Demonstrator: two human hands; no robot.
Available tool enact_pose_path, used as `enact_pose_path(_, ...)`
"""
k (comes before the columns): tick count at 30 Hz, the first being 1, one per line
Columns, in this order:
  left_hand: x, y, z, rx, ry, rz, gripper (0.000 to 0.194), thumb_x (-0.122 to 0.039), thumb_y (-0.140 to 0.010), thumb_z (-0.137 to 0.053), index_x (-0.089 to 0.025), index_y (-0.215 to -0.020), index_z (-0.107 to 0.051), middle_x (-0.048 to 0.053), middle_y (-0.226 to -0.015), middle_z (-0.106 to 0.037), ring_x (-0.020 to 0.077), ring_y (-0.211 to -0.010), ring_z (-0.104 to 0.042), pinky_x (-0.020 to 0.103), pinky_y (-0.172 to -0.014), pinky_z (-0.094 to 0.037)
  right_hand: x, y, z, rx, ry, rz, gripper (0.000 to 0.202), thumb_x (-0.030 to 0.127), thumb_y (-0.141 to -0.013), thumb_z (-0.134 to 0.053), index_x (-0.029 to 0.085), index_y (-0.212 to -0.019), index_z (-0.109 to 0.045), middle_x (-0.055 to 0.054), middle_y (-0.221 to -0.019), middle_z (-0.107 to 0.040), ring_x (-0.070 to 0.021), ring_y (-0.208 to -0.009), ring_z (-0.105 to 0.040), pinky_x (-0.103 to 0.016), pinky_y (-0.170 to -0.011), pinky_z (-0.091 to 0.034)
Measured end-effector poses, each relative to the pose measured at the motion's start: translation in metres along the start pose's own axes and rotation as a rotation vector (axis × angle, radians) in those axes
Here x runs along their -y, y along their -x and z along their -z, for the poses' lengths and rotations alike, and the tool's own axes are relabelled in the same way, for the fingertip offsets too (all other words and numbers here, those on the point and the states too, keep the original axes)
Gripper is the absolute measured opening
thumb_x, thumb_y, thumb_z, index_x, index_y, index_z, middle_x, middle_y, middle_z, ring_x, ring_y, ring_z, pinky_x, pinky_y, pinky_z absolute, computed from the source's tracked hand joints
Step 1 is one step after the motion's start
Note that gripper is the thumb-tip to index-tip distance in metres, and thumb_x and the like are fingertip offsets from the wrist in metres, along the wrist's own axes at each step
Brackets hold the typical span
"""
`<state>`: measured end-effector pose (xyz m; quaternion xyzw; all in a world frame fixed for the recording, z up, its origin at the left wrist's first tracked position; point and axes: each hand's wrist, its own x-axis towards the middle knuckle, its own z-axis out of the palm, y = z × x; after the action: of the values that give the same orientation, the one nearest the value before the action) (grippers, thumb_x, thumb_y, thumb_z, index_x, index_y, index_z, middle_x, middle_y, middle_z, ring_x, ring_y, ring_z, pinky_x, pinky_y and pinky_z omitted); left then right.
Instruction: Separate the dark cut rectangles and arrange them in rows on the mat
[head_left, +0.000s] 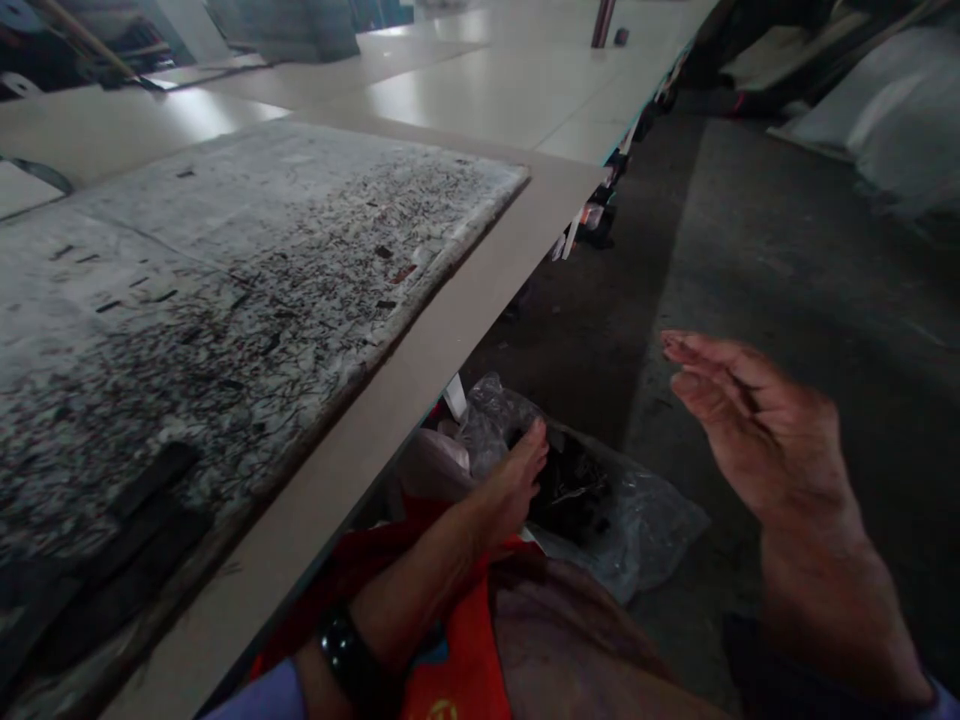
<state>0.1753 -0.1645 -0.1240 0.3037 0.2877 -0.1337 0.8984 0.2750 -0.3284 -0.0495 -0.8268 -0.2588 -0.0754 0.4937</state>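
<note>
My left hand (514,482), with a dark band on the wrist, is low beside the table edge, over a clear plastic bag (652,515) with dark scraps inside. Its fingers are stretched out and I see nothing in them. Raised to the right, over the floor, is my right hand (757,420); its thumb and fingers are apart at the tips, with nothing visible between them. On the table, a worn whitish board (225,210) is strewn with dark threads and small scraps. Black strips (150,520) lie at its near left.
The long pale table (480,300) runs from the lower left to the upper right. Clear plastic wrapping (907,130) covers something at the far right. A dark stack (300,30) stands on the table's far side. Red cloth (457,650) covers my lap.
</note>
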Motion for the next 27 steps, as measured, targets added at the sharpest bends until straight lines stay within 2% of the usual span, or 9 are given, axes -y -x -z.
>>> enact_pose_path(2,-0.002,0.002,0.010,-0.068,-0.017,-0.034,0.046,-0.050,-0.085,-0.048,-0.018,-0.117,-0.052,0.010,-0.137,-0.042,0.0282,-0.128,-0.033,0.054,-0.105,-0.016,-0.003,0.002,-0.002,0.012,0.006,-0.018,0.026,0.040,-0.084,-0.059,0.028,-0.108,-0.061,-0.003,-0.114,-0.062,-0.0252,-0.105,-0.058,-0.047,-0.094,-0.044)
enact_pose_path(4,-0.007,0.005,0.018,-0.088,-0.009,-0.053,0.048,-0.053,-0.085,-0.046,-0.017,-0.117,-0.053,0.010,-0.135,-0.045,0.0275,-0.127,-0.034,0.053,-0.106,-0.016,-0.003,0.002,-0.005,0.038,0.017,-0.015,0.026,0.040,-0.084,-0.059,0.027,-0.107,-0.061,-0.004,-0.113,-0.063,-0.0249,-0.103,-0.059,-0.047,-0.093,-0.045)
enact_pose_path(9,-0.014,0.010,0.026,-0.016,0.077,-0.062,0.040,-0.049,-0.087,-0.046,-0.015,-0.104,-0.058,0.008,-0.109,-0.061,0.0224,-0.104,-0.055,0.046,-0.093,-0.038,0.004,0.000,-0.015,0.145,0.081,0.037,0.025,0.036,-0.086,-0.057,0.024,-0.107,-0.061,-0.004,-0.110,-0.064,-0.0225,-0.097,-0.061,-0.042,-0.089,-0.048)
enact_pose_path(13,-0.013,0.013,0.024,0.043,0.148,-0.064,0.035,-0.046,-0.088,-0.045,-0.014,-0.093,-0.059,0.004,-0.089,-0.063,0.0179,-0.085,-0.061,0.038,-0.077,-0.047,0.012,0.007,-0.032,0.434,0.136,0.125,0.028,0.034,-0.086,-0.057,0.021,-0.111,-0.059,-0.005,-0.111,-0.063,-0.0217,-0.102,-0.059,-0.038,-0.090,-0.047)
enact_pose_path(15,-0.014,0.016,0.022,0.060,0.170,-0.075,0.035,-0.045,-0.090,-0.043,-0.014,-0.093,-0.059,0.004,-0.087,-0.063,0.0165,-0.081,-0.061,0.035,-0.073,-0.048,0.015,0.014,-0.045,0.584,0.168,0.169,0.034,0.033,-0.085,-0.059,0.020,-0.115,-0.056,-0.007,-0.115,-0.061,-0.0230,-0.106,-0.056,-0.039,-0.091,-0.046)
enact_pose_path(17,-0.014,0.021,0.020,0.073,0.185,-0.092,0.035,-0.044,-0.091,-0.041,-0.013,-0.095,-0.058,0.004,-0.088,-0.062,0.0151,-0.079,-0.060,0.033,-0.072,-0.048,0.016,0.020,-0.059,0.670,0.251,0.189,0.036,0.031,-0.085,-0.058,0.019,-0.119,-0.053,-0.008,-0.118,-0.059,-0.0244,-0.105,-0.057,-0.040,-0.089,-0.047)
enact_pose_path(21,-0.013,0.027,0.015,0.109,0.185,-0.112,0.036,-0.041,-0.093,-0.037,-0.012,-0.098,-0.058,0.004,-0.087,-0.061,0.0124,-0.076,-0.058,0.029,-0.077,-0.046,0.013,0.024,-0.078,0.674,0.380,0.202,0.033,0.023,-0.087,-0.052,0.015,-0.118,-0.053,-0.011,-0.116,-0.059,-0.0261,-0.104,-0.056,-0.042,-0.088,-0.046)
enact_pose_path(27,-0.012,0.030,0.017,0.177,0.139,-0.092,0.038,-0.045,-0.092,-0.035,-0.015,-0.096,-0.058,0.004,-0.089,-0.059,0.0134,-0.084,-0.057,0.031,-0.084,-0.042,0.007,0.019,-0.083,0.717,0.425,0.242,0.027,0.020,-0.088,-0.050,0.017,-0.113,-0.058,-0.008,-0.110,-0.061,-0.0245,-0.105,-0.053,-0.039,-0.089,-0.044)
